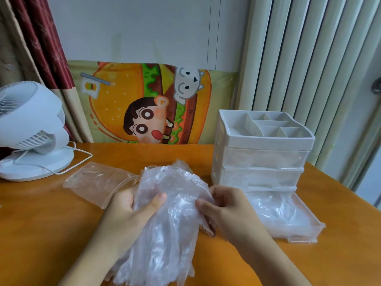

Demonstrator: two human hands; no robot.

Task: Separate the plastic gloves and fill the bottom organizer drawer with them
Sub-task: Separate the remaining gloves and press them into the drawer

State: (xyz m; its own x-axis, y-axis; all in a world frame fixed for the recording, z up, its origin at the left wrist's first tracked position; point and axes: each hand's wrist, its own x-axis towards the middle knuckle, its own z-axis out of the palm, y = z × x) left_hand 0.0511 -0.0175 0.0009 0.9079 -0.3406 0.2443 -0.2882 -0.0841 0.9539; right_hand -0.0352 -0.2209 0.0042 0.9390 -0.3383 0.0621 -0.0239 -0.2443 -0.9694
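Individual gloves cannot be counted within the crumpled wad of clear plastic gloves; its lower end is cut off by the frame edge. Left hand fingers curl closed around the wad; right hand fingers pinch its edge. The pulled-out clear bottom drawer of the white plastic organizer holds film-like contents, indistinct. Orange wooden table; white fan at left.

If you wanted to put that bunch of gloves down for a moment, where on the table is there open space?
Bare orange table lies front left, below the empty clear plastic bag; another strip runs behind the clear plastic gloves, between the white fan and white drawer organizer. The right is crowded by the pulled-out bottom drawer.
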